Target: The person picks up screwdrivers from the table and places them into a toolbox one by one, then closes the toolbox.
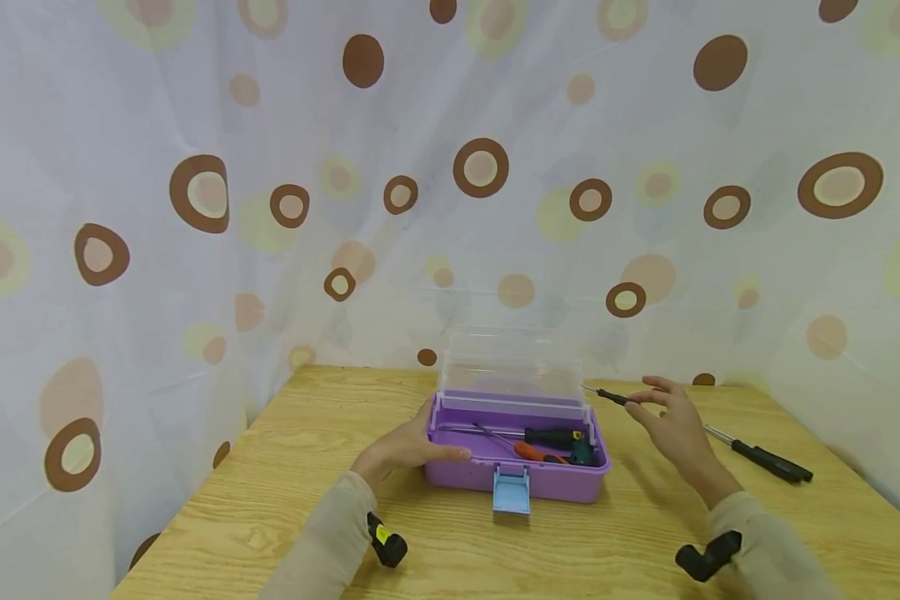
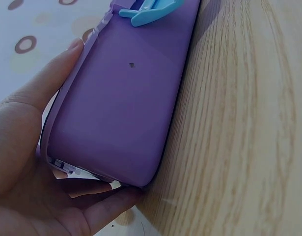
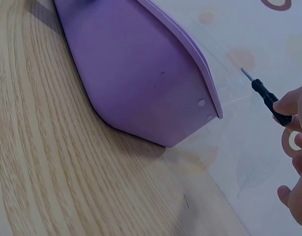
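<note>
A purple toolbox [image 1: 465,477] stands on the table, its clear lid [image 1: 513,362] raised at the back and its light-blue latch [image 1: 512,492] hanging down in front. My left hand [image 1: 401,450] grips the box's left end, thumb along the front rim and the other fingers round the side. Inside lie a black-handled screwdriver [image 1: 551,438], an orange-handled tool [image 1: 537,452] and a dark green piece [image 1: 582,452]. Right of the box, my right hand [image 1: 671,425] pinches a small black screwdriver [image 3: 268,98] by its handle end, its tip pointing left toward the lid.
Black-handled screwdrivers [image 1: 768,460] lie together on the wooden table [image 1: 270,500] to the right of my right hand. A white curtain with brown and yellow circles [image 1: 420,108] hangs behind the table. A black wrist camera [image 1: 387,543] sits on the left sleeve.
</note>
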`<state>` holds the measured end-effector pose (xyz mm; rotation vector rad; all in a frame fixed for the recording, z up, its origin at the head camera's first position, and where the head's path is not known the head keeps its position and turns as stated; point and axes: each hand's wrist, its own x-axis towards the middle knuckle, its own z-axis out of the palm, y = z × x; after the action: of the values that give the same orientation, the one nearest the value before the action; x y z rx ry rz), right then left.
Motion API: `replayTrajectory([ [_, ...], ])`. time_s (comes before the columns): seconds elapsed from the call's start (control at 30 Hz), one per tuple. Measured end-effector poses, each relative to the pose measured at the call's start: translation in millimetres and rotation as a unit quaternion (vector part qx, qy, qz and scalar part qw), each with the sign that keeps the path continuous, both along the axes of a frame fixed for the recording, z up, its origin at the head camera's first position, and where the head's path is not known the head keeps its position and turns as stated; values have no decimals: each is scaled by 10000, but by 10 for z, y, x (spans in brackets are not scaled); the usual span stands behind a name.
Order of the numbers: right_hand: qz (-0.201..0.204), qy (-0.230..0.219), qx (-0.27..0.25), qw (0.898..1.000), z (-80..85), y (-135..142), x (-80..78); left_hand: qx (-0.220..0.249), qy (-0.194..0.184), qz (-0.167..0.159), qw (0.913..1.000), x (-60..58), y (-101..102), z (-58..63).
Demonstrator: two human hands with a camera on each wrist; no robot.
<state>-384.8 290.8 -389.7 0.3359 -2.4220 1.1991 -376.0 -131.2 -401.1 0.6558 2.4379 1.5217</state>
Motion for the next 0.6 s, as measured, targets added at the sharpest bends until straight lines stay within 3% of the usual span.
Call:
replayTrajectory([
  [0.6,278,-113,-154,9994,37,-160,5,2,177,-92,9998,-2,19,-8],
])
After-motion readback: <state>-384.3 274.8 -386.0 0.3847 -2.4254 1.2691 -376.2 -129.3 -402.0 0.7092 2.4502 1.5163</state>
